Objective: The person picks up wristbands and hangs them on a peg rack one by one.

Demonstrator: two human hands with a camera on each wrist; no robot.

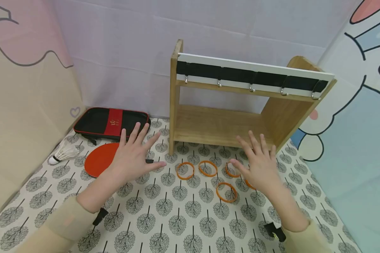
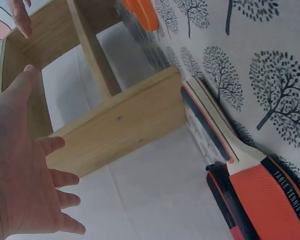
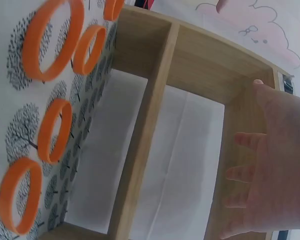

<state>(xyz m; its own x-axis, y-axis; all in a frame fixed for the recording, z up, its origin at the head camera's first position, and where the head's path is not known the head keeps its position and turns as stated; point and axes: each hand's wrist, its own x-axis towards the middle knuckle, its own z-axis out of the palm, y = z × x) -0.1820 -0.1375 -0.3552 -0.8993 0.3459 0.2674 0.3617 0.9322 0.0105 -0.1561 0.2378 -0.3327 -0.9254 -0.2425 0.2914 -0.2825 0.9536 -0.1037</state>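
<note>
The patterned cloth [image 1: 177,242] is covered with printed trees; work is best begun over its near stretch, where broad room for moving is provided. The wooden rack [image 1: 218,123] is set upright toward the back and should be approached squarely from the front; knuckles could be knocked on its side-panel edges and lower-shelf lip. Open height is left between that shelf and the hook rail [image 1: 237,73]. The black case [image 1: 112,123] is placed at the back left, with the red racket [image 1: 99,160] in front, its handle partly hidden by the left hand [image 1: 131,158] in the head view. This hand and the right hand [image 1: 261,168] are held well apart, fingers spread, with nothing gripped. Wide leftward sweeps should be avoided, as the shuttlecock [image 1: 63,153] is laid at that side. Five orange rings [image 3: 32,50] are laid in front of the rack, nearest the right hand; each should be pinched singly by its band, without being flattened. Five silver hooks [image 1: 252,89] are spaced along the rail; their projecting tips should be cleared when fingers are raised.
</note>
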